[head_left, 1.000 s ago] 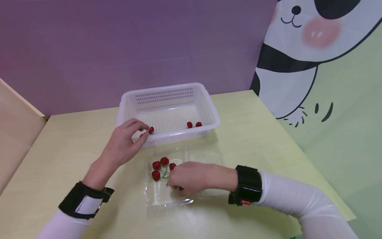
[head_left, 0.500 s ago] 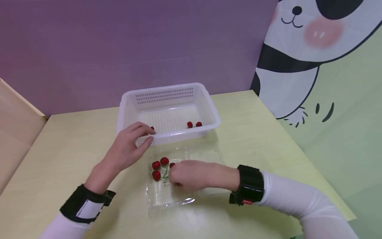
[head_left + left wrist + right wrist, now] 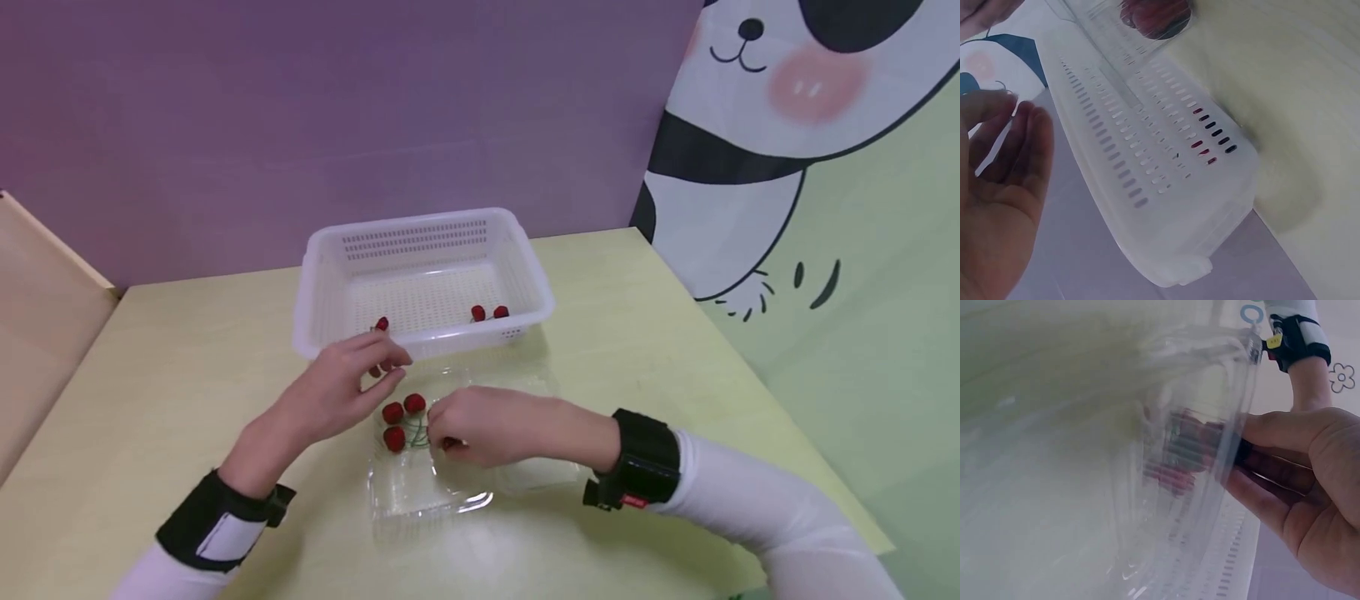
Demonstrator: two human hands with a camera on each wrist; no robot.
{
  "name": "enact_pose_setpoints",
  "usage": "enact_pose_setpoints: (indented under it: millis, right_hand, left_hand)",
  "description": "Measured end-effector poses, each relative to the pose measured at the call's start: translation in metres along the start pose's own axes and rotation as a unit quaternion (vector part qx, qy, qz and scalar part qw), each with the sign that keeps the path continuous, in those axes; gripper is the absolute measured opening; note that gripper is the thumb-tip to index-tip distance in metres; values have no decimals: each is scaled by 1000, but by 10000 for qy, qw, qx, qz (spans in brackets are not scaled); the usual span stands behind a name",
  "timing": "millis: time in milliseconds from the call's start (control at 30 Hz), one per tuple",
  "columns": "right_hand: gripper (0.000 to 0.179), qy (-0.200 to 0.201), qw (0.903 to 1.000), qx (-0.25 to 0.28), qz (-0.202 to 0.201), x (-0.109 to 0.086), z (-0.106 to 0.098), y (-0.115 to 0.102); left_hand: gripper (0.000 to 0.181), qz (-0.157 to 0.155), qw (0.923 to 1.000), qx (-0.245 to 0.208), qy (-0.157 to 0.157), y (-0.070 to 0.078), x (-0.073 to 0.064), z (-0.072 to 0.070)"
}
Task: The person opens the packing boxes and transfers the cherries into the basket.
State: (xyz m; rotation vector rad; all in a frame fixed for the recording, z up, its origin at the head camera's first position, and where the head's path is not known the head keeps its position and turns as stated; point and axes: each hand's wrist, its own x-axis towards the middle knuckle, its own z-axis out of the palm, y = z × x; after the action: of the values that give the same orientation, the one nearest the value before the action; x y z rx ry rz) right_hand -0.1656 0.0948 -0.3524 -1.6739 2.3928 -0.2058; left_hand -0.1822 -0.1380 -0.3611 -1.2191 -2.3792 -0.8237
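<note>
My right hand (image 3: 480, 425) is over the clear plastic box (image 3: 405, 492), fingers curled round a dark cherry (image 3: 452, 444); the right wrist view shows the dark round cherry (image 3: 1244, 451) partly hidden between thumb and fingers. Several red cherries (image 3: 393, 438) with green stems lie in the box's left part. My left hand (image 3: 337, 387) hovers at the near left rim of a white slotted basket (image 3: 420, 227), fingers bent toward the thumb. Whether it pinches a thin stem is unclear in the left wrist view. One cherry (image 3: 382, 323) shows in the basket just beyond it.
Two more cherries (image 3: 489, 313) lie in the basket's near right corner. The box's clear lid part (image 3: 536, 475) lies flat to the right. A purple wall (image 3: 420, 108) stands behind the pale table (image 3: 637, 350), with a panda picture (image 3: 750, 167) at right.
My left hand has come back from inside the basket toward the near rim and the box. My right hand has risen slightly, with the dark cherry under its fingers.
</note>
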Motion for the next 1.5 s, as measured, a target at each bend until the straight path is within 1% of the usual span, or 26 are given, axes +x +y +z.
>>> enact_pose_setpoints:
  millis: [100, 167, 233, 367, 533, 600, 700, 900, 1067, 1167, 1333, 1500]
  right_hand:
    - [9, 249, 9996, 95, -93, -3, -4, 2]
    - [8, 379, 9991, 121, -112, -5, -7, 4]
    - [7, 490, 9986, 140, -117, -7, -11, 5]
    - [7, 690, 9974, 182, -126, -11, -18, 9]
    - [7, 1036, 9941, 241, -191, -17, -25, 13]
    - [7, 1172, 9926, 247, -206, -20, -26, 15]
    - [7, 1358, 9901, 276, -199, -23, -28, 18]
    - [7, 1787, 9833, 255, -214, -27, -30, 23]
    - [9, 2091, 9769, 362, -246, -27, -32, 28]
    - [10, 2331, 9718, 264, -256, -29, -34, 30]
    - [11, 2742, 9615, 68, -134, -31, -38, 33]
    - [12, 3105, 9504, 171, 22, -33, -42, 37]
  left_hand:
    - [14, -93, 9992, 138, -362, 2, 1, 0]
    - [13, -104, 9987, 172, -470, 4, 1, 1]
    - [14, -102, 9987, 169, -472, 5, 0, 1]
    - [14, -89, 9993, 156, -332, 6, -1, 2]
    - [13, 39, 9996, 152, -244, 6, -5, 5]
    - [13, 90, 9996, 140, -240, 5, -6, 6]
    - [15, 109, 9993, 178, -318, 6, -8, 8]
    - [15, 87, 9973, 282, -674, 10, -12, 12]
    - [14, -59, 9924, 353, -1180, 13, -13, 16]
    - [15, -195, 9885, 390, -1450, 15, -13, 17]
    - [13, -273, 9849, 370, -1669, 16, -13, 20]
    - [13, -309, 9835, 348, -1751, 18, -13, 19]
